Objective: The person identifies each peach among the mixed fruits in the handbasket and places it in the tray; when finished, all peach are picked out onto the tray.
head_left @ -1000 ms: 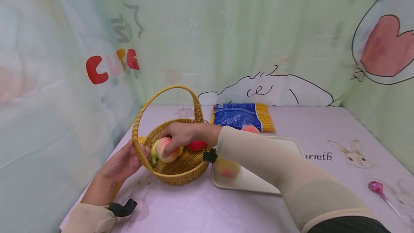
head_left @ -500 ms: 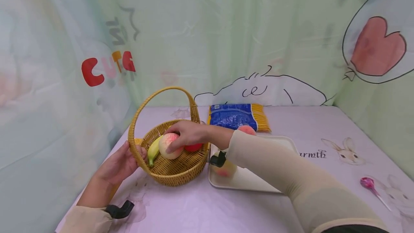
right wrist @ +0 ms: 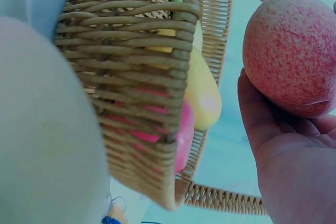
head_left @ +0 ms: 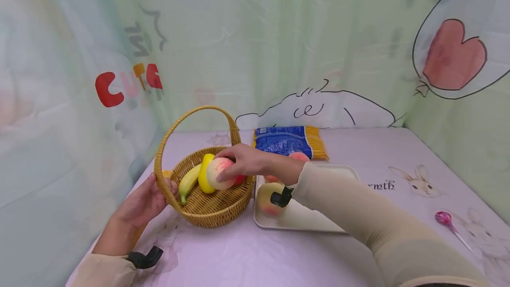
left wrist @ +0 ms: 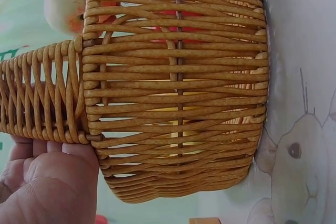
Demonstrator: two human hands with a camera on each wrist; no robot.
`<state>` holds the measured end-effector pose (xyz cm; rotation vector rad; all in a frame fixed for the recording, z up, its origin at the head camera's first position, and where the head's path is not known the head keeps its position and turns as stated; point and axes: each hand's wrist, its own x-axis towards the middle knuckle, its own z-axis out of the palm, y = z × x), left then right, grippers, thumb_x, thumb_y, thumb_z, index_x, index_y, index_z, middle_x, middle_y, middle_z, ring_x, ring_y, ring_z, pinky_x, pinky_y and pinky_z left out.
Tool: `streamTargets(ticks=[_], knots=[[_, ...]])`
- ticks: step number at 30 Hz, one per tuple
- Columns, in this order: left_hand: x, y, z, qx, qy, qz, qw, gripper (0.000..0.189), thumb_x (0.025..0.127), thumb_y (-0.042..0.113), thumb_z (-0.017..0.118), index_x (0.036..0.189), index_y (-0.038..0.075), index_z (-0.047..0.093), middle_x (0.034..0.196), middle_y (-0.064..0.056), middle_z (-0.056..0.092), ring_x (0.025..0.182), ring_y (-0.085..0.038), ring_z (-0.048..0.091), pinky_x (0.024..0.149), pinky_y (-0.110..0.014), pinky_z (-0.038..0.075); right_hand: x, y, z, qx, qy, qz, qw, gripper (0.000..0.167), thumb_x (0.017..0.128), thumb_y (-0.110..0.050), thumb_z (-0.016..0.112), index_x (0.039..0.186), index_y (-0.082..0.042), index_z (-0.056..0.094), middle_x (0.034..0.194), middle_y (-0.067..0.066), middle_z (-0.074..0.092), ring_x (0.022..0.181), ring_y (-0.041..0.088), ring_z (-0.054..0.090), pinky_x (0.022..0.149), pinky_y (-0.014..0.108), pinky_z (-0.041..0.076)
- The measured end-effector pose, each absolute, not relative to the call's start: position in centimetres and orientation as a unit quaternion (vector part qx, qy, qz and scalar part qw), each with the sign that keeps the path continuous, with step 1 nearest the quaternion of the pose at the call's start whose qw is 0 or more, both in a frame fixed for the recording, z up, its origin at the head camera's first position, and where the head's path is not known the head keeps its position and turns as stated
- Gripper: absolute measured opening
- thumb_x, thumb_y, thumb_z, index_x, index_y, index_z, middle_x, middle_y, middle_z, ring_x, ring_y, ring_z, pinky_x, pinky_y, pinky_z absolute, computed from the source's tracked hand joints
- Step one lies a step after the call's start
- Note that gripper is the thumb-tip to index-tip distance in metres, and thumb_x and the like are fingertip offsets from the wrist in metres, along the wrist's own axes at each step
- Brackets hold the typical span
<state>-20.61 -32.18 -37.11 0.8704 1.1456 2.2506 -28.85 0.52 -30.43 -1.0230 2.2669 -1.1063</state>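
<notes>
My right hand [head_left: 247, 159] grips a pink-speckled peach [head_left: 219, 172] over the wicker basket [head_left: 215, 221]. In the right wrist view the peach [right wrist: 294, 53] is above the basket's rim, apart from the fruit inside. My left hand [head_left: 143, 203] holds the foot of the basket's handle [head_left: 160, 163]; in the left wrist view its fingers go behind the woven handle [left wrist: 42, 93]. Inside the basket lie a banana [head_left: 188, 184], a smooth yellow fruit [head_left: 205, 176] and a red fruit [right wrist: 184, 135], which the right hand partly hides in the head view.
Right of the basket a white tray [head_left: 307, 224] bears a large pale yellow-pink fruit [head_left: 268, 196] and other peach-coloured fruit [head_left: 299, 157], partly behind my arm. A blue and yellow packet [head_left: 283, 141] lies behind. A lollipop [head_left: 444, 218] is at the far right.
My right hand has moved the peach rightward and slightly up, away from the banana, uncovering the yellow fruit. My left hand keeps its hold on the basket handle.
</notes>
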Motion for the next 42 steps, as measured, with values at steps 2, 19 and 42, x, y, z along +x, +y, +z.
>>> streamTargets(ticks=[2, 19, 42], knots=[[-20.6, -32.2, -37.1, 0.317, 0.416, 0.820, 0.233, 0.045, 0.115, 0.029, 0.019, 0.128, 0.006, 0.056, 0.118, -0.010, 0.069, 0.114, -0.021, 0.064, 0.105, -0.028, 0.051, -28.9, 1.0, -30.5, -0.366, 0.814, -0.403, 0.205, 0.057, 0.089, -0.034, 0.082, 0.140, -0.016, 0.063, 0.117, -0.001, 0.071, 0.105, 0.018, 0.065, 0.090, 0.030, 0.056], [-20.6, -32.1, -37.0, 0.320, 0.419, 0.815, 0.240, 0.046, 0.115, 0.030, 0.020, 0.127, 0.006, 0.057, 0.118, -0.009, 0.068, 0.114, -0.020, 0.063, 0.106, -0.027, 0.050, -28.7, 5.7, -31.5, -0.292, 0.817, -0.464, 0.177, 0.054, 0.087, -0.032, 0.085, 0.135, -0.017, 0.066, 0.118, 0.002, 0.072, 0.109, 0.021, 0.064, 0.095, 0.033, 0.055], [-20.7, -32.1, -37.1, 0.338, 0.399, 0.813, 0.256, 0.048, 0.115, 0.030, 0.016, 0.131, 0.006, 0.055, 0.121, -0.011, 0.068, 0.117, -0.022, 0.063, 0.108, -0.029, 0.049, -27.0, 14.0, -33.9, -0.218, 0.819, -0.515, 0.128, 0.050, 0.091, -0.019, 0.078, 0.137, -0.006, 0.063, 0.118, 0.013, 0.070, 0.103, 0.024, 0.064, 0.086, 0.031, 0.057]])
